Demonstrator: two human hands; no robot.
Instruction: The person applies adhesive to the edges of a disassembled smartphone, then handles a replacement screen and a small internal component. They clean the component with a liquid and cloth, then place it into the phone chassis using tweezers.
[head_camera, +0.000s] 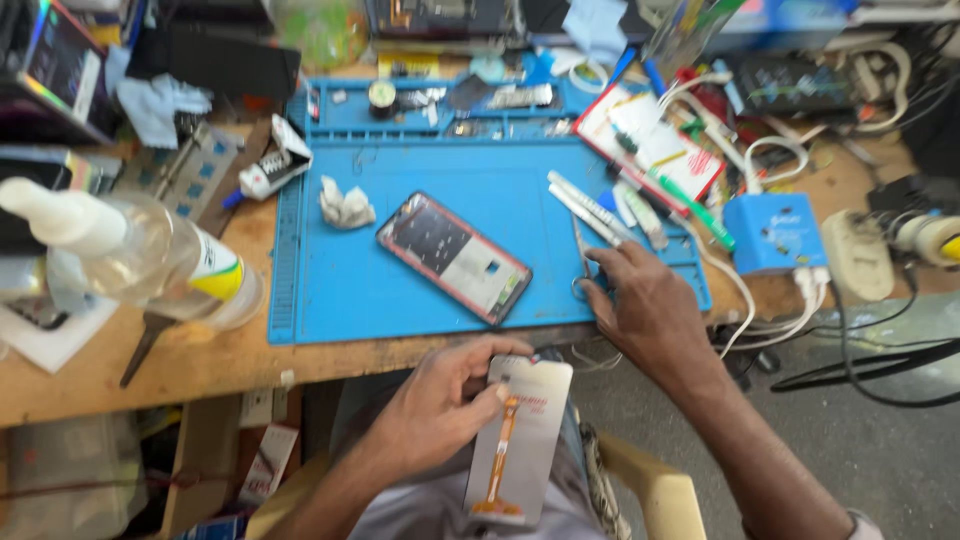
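Observation:
My left hand (438, 400) holds a flat phone screen panel (524, 450) over my lap, its back side up with an orange flex cable running down it. My right hand (640, 300) rests on the right part of the blue work mat (330, 290), fingers on a small pair of scissors (582, 262). An opened phone body (455, 256) with a red rim lies face-open in the middle of the mat. A crumpled white tissue (346, 204) lies to its left.
A clear plastic bottle (150, 262) lies at the left on the wooden bench. Tweezers and tools (600, 210) lie on the mat's right. A blue box with white cables (776, 232), a pen, a notepad and cluttered parts fill the back.

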